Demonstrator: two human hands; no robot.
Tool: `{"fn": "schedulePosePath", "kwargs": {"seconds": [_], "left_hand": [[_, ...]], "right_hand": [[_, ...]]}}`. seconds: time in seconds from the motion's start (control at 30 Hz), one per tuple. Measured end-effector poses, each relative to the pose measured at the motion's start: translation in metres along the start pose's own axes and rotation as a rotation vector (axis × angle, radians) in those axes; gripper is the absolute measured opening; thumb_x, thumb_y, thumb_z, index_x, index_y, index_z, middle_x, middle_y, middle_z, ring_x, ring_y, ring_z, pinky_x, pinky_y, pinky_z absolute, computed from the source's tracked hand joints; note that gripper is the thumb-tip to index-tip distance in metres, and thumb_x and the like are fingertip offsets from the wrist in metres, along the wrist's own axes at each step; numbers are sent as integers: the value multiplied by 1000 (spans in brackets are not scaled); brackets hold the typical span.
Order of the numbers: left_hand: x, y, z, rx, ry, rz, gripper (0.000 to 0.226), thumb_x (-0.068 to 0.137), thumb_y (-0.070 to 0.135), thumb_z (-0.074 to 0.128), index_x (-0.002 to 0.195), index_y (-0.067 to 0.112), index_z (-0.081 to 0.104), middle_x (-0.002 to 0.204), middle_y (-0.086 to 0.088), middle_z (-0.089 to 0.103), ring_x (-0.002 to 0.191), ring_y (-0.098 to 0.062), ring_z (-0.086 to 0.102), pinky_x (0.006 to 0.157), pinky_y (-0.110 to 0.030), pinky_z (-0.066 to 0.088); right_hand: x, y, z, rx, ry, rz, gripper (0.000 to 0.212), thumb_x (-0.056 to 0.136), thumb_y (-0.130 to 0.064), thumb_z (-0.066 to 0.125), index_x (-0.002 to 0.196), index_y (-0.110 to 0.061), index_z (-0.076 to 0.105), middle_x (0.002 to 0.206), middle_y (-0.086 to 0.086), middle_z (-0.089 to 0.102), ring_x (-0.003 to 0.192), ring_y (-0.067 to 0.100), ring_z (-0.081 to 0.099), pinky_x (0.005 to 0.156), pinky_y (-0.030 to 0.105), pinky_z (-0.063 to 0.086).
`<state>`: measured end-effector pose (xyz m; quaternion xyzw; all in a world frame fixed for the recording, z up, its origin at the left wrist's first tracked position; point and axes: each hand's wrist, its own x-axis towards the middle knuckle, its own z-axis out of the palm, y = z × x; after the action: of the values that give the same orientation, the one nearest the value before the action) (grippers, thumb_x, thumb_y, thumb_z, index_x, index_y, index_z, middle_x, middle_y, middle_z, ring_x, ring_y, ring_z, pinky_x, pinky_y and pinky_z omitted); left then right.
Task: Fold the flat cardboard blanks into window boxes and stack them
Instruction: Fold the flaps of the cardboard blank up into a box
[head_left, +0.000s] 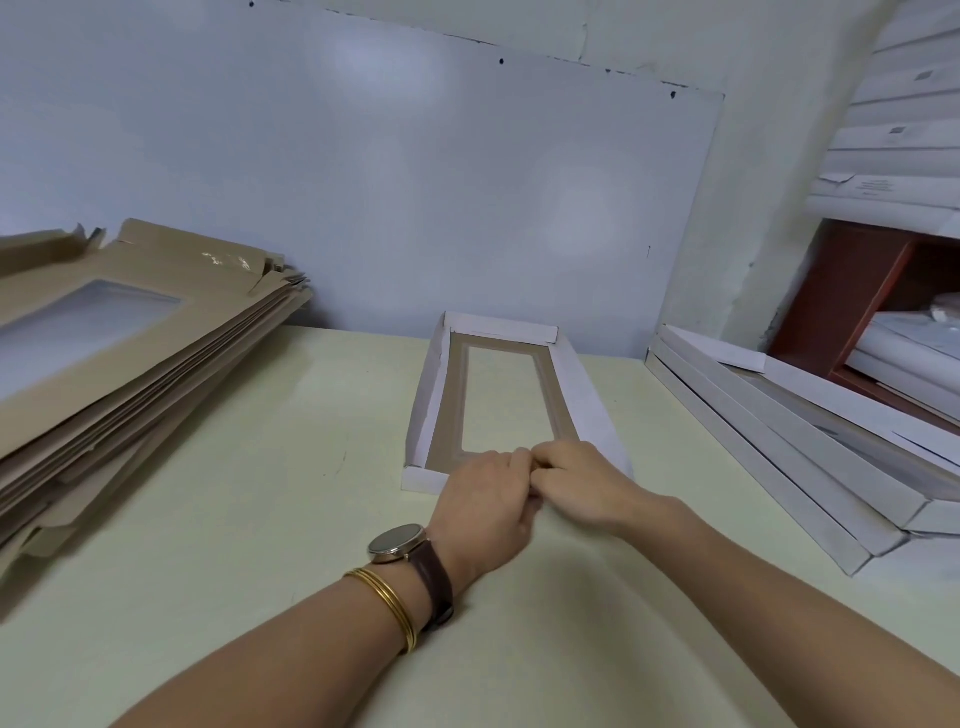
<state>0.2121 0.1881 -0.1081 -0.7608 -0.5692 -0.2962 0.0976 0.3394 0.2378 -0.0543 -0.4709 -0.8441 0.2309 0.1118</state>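
A folded window box (592, 410), white outside and brown inside with a clear window, lies open side up in the middle of the pale table (234, 519). My left hand (485, 501) and my right hand (582, 483) meet at its near end wall, fingers curled over the edge and pinching the cardboard there. A thick pile of flat brown blanks (119, 358) with window cutouts lies at the left. Finished white boxes (810, 457) are stacked at the right, leaning in an overlapping row.
A grey-white board (363, 182) covers the wall behind the table. At the far right a red-brown shelf (852, 291) holds white packages, with more white boxes piled on top. A watch and gold bangles are on my left wrist.
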Motion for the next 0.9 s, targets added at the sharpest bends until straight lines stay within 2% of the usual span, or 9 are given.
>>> {"fn": "schedulePosePath", "kwargs": {"seconds": [0.1, 0.2, 0.37, 0.47, 0.57, 0.63, 0.73, 0.83, 0.9], "left_hand": [[0, 2, -4, -45, 4, -19, 16, 86, 16, 51, 100, 8, 47, 85, -10, 58, 76, -31, 52, 61, -37, 31], [3, 4, -5, -69, -16, -66, 22, 78, 9, 51, 97, 11, 40, 89, -7, 47, 74, -29, 48, 59, -33, 26], [15, 2, -13, -306, -18, -159, 30, 76, 6, 54, 89, 14, 29, 98, -2, 26, 70, -23, 43, 60, -32, 42], [22, -6, -21, -444, -92, -228, 39, 74, 10, 64, 95, 14, 32, 99, 3, 23, 82, -11, 37, 65, -9, 35], [27, -11, -34, -679, -208, -411, 51, 59, 19, 63, 101, 20, 33, 102, 5, 25, 91, -9, 37, 70, -17, 39], [31, -11, -40, -900, -136, -584, 49, 47, 15, 50, 93, 21, 36, 99, 4, 28, 83, -11, 39, 60, -19, 37], [39, -12, -44, -1204, -9, -761, 49, 38, 7, 43, 86, 18, 37, 90, -3, 32, 63, -16, 37, 50, -24, 30], [40, -15, -48, -1339, 21, -839, 47, 37, 4, 42, 82, 16, 38, 75, -1, 36, 60, -15, 35, 50, -25, 29], [41, -20, -50, -1343, 30, -830, 37, 40, 4, 46, 75, 14, 41, 67, 0, 39, 60, -16, 36, 54, -24, 31]], "right_hand": [[-2, -1, 4, 65, 21, -9, 19, 77, -7, 52, 63, -19, 49, 61, -8, 50, 57, 5, 44, 50, 16, 32], [-5, 2, 4, 127, 33, -39, 17, 75, -9, 61, 74, -24, 53, 64, -14, 56, 57, -4, 50, 52, 10, 37], [-2, 0, 9, 143, -3, -114, 1, 82, -9, 60, 82, -10, 61, 67, -9, 53, 63, 7, 47, 59, 21, 35], [-1, -3, 8, 124, -45, -126, 25, 86, -9, 59, 68, -27, 57, 65, -13, 52, 62, 3, 48, 57, 16, 35], [1, -8, 14, -40, -71, -111, 35, 80, -2, 47, 61, -31, 49, 67, -9, 50, 69, 17, 52, 59, 29, 37], [2, -13, 19, -93, -91, -118, 30, 77, -2, 44, 79, -28, 59, 82, -2, 57, 80, 25, 57, 62, 28, 42], [5, -23, 26, -91, -115, -200, 55, 79, 0, 43, 126, -24, 60, 121, -2, 61, 102, 18, 57, 65, 12, 41], [11, -28, 30, -108, -98, -241, 48, 86, -2, 45, 127, -21, 60, 128, 2, 58, 113, 24, 54, 86, 31, 49], [11, -29, 31, -138, -93, -233, 40, 90, -5, 45, 121, -23, 63, 120, 2, 57, 107, 25, 54, 89, 39, 49]]}}
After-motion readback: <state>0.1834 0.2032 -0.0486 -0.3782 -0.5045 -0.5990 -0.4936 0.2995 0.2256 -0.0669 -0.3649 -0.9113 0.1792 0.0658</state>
